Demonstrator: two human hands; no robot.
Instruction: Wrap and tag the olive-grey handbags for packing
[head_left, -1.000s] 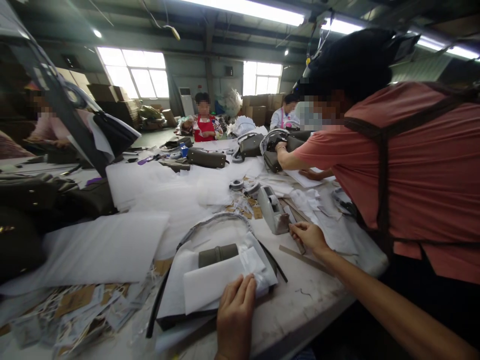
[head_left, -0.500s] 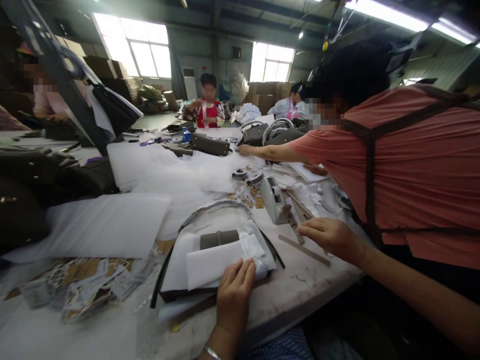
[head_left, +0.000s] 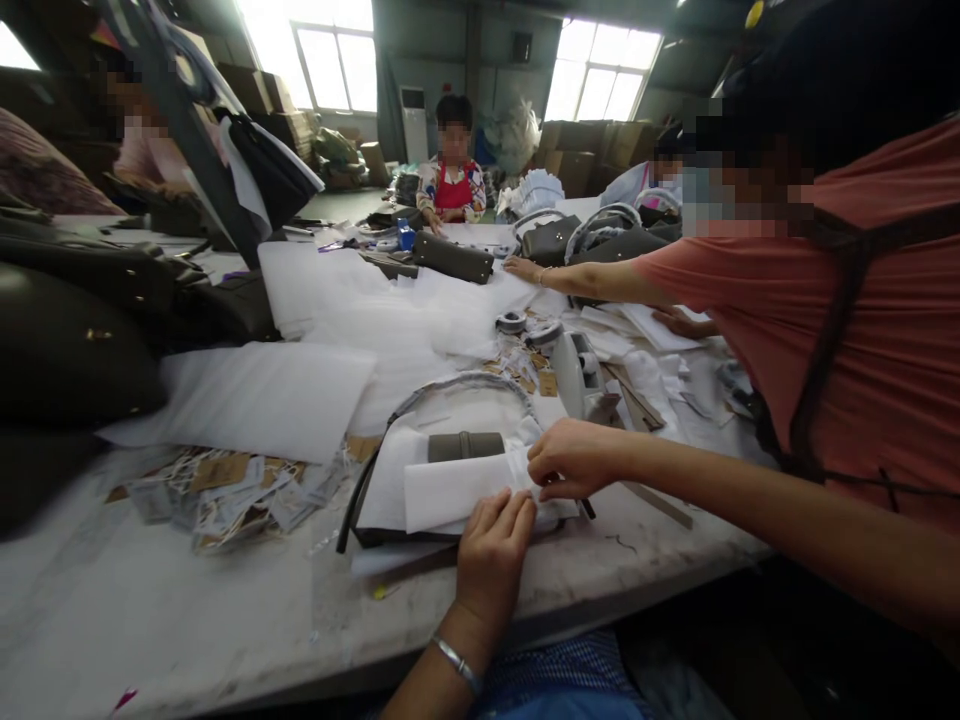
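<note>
A dark handbag (head_left: 367, 536) lies on the table before me, its curved handle (head_left: 457, 382) wrapped in padding. White foam sheeting covers much of the bag, with a dark olive strap part (head_left: 465, 446) showing. A folded white foam sheet (head_left: 450, 493) lies across the front. My left hand (head_left: 496, 540) presses on this sheet's right part, fingers together and bent, thumb hidden. My right hand (head_left: 574, 458) is at the sheet's right end, fingers curled in a pinch by clear wrinkled wrapping. What sits between those fingertips is too small to make out.
A grey tape dispenser (head_left: 576, 375) stands behind my right hand. Loose paper tags (head_left: 247, 490) lie at left, below stacked foam sheets (head_left: 277, 395). Dark bags (head_left: 67, 350) fill the left side. A co-worker in a red shirt (head_left: 885, 300) leans across from the right.
My right hand has come left from beside the tape dispenser to the foam sheet's right end. My left hand stays on the sheet. The camera view has shifted.
</note>
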